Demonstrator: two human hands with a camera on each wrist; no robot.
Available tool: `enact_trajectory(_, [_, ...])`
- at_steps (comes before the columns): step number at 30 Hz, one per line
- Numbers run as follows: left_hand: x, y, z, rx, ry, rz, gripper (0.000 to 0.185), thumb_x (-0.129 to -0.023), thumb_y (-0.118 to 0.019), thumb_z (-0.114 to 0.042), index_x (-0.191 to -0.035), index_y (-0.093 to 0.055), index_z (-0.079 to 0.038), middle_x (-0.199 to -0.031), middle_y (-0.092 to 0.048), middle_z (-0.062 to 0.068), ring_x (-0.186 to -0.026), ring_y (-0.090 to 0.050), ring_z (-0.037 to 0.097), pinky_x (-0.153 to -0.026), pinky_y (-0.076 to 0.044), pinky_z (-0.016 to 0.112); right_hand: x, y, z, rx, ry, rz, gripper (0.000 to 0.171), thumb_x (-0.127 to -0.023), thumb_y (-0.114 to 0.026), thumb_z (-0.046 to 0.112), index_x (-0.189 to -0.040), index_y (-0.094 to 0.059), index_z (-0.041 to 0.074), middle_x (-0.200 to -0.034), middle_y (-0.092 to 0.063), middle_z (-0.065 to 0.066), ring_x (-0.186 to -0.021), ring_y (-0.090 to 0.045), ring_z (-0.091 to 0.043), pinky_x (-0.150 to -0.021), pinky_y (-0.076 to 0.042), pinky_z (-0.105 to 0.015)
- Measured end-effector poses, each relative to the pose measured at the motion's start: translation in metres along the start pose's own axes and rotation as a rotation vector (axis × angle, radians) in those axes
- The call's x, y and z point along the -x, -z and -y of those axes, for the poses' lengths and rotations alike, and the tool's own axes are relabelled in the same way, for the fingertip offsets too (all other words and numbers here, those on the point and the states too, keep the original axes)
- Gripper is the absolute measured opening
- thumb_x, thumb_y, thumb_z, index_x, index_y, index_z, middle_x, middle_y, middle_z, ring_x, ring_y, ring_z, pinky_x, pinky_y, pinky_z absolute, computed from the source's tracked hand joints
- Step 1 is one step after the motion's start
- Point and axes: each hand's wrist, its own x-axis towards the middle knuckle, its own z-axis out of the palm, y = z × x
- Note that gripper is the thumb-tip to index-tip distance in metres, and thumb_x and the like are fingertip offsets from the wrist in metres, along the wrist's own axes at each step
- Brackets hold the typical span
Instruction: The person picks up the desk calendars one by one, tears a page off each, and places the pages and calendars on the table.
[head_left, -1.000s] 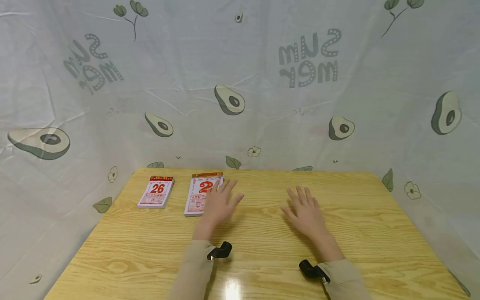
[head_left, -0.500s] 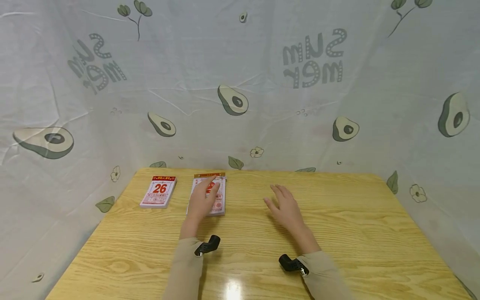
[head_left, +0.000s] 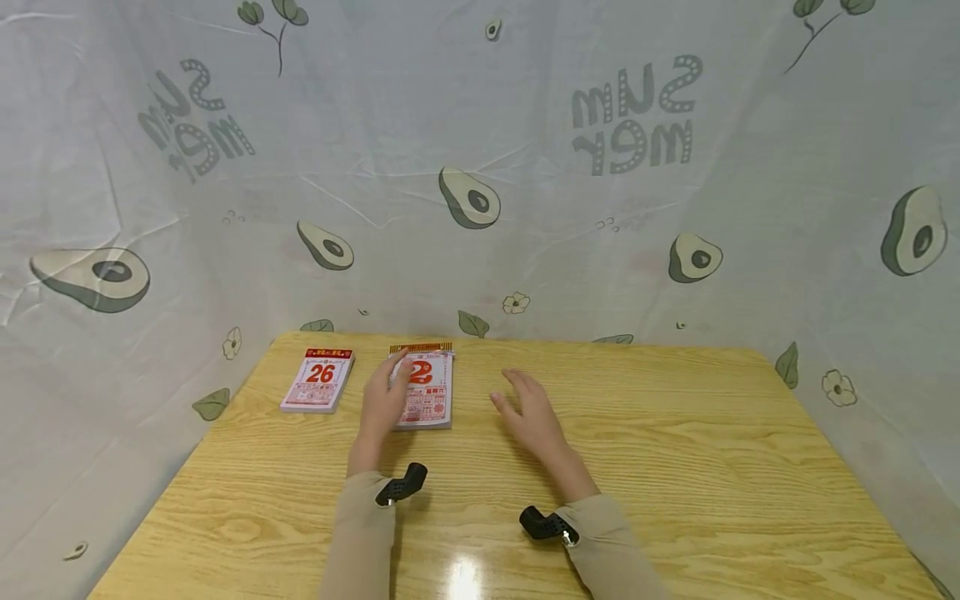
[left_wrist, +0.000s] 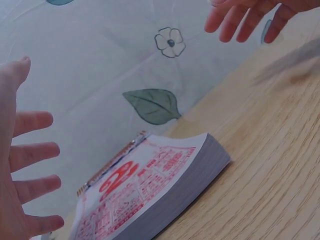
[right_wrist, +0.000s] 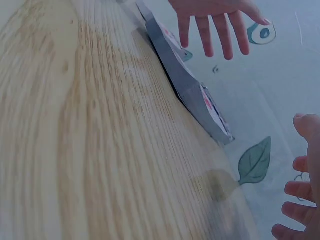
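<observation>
A thick tear-off calendar (head_left: pixel 427 396) with a gold-and-red top band and a big red 2 lies flat toward the back of the table. My left hand (head_left: pixel 382 400) is at its left side, covering part of that edge, with thumb and fingers spread apart. In the left wrist view the same calendar block (left_wrist: pixel 145 185) stands apart from those fingers (left_wrist: pixel 37 157). My right hand (head_left: pixel 531 417) hovers to the right of the calendar, palm facing it, fingers extended and holding nothing. The right wrist view shows the calendar's page edge (right_wrist: pixel 177 70) with both hands clear of it.
A second, smaller calendar (head_left: pixel 318 381) showing a red 26 lies farther left on the wooden table (head_left: pixel 675 450). A pale curtain (head_left: pixel 570 250) printed with avocados and leaves hangs behind the table and along both sides.
The left hand has moved left, off the calendar's face to its left edge. My right hand has come left, closer to the calendar. Both calendars lie where they were.
</observation>
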Motion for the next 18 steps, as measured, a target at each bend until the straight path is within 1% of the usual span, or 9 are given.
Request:
enact_trajectory(3, [-0.001, 0.002, 0.003, 0.017, 0.046, -0.007, 0.051, -0.104, -0.040, -0.043, -0.143, -0.049, -0.012, -0.148, -0.046, 0.015, -0.142, -0.037, 0.035, -0.115, -0.030, 0.054, -0.002, -0.007, 0.003, -0.033, -0.014, 0.008, 0.056, -0.100, -0.052, 0.041, -0.145, -0.044, 0.009, -0.149, -0.043, -0.019, -0.140, -0.036, -0.039, -0.113, -0.031, -0.058])
enact_trajectory(6, [-0.001, 0.005, 0.007, 0.017, 0.095, -0.013, 0.055, -0.103, -0.037, -0.049, -0.144, -0.048, -0.013, -0.150, -0.045, 0.015, -0.141, -0.036, 0.037, -0.115, -0.030, 0.055, -0.003, -0.015, 0.006, -0.057, -0.016, 0.017, 0.056, -0.100, -0.052, 0.039, -0.145, -0.044, 0.007, -0.149, -0.043, -0.021, -0.140, -0.036, -0.040, -0.113, -0.030, -0.058])
enact_trajectory(10, [-0.001, 0.008, 0.012, 0.031, 0.142, -0.009, 0.064, -0.102, -0.033, -0.055, -0.145, -0.046, -0.009, -0.150, -0.044, 0.016, -0.141, -0.037, 0.037, -0.115, -0.030, 0.054, -0.005, -0.024, 0.012, -0.099, -0.020, 0.036, 0.058, -0.100, -0.052, 0.039, -0.145, -0.043, 0.004, -0.150, -0.042, -0.021, -0.141, -0.035, -0.041, -0.114, -0.029, -0.058])
enact_trajectory(12, [-0.001, 0.010, 0.014, 0.052, 0.170, 0.000, 0.068, -0.101, -0.031, -0.058, -0.145, -0.045, -0.008, -0.151, -0.044, 0.016, -0.142, -0.036, 0.036, -0.116, -0.029, 0.052, -0.006, -0.027, 0.016, -0.155, -0.046, 0.047, 0.058, -0.100, -0.052, 0.038, -0.146, -0.042, 0.004, -0.150, -0.042, -0.020, -0.141, -0.036, -0.039, -0.114, -0.030, -0.057])
enact_trajectory(14, [-0.001, 0.011, 0.016, 0.072, 0.202, 0.007, 0.070, -0.101, -0.029, -0.060, -0.146, -0.044, -0.008, -0.152, -0.041, 0.015, -0.143, -0.033, 0.036, -0.118, -0.027, 0.050, -0.006, -0.030, 0.020, -0.234, -0.092, 0.057, 0.059, -0.100, -0.051, 0.040, -0.147, -0.040, 0.005, -0.150, -0.042, -0.020, -0.139, -0.039, -0.039, -0.112, -0.033, -0.055])
enact_trajectory(18, [-0.001, 0.012, 0.019, 0.100, 0.260, 0.017, 0.072, -0.100, -0.026, -0.062, -0.147, -0.044, -0.011, -0.156, -0.037, 0.013, -0.146, -0.029, 0.034, -0.120, -0.023, 0.049, -0.009, -0.034, 0.027, -0.462, -0.216, 0.092, 0.062, -0.101, -0.048, 0.044, -0.150, -0.036, 0.008, -0.150, -0.042, -0.020, -0.136, -0.044, -0.038, -0.110, -0.038, -0.052])
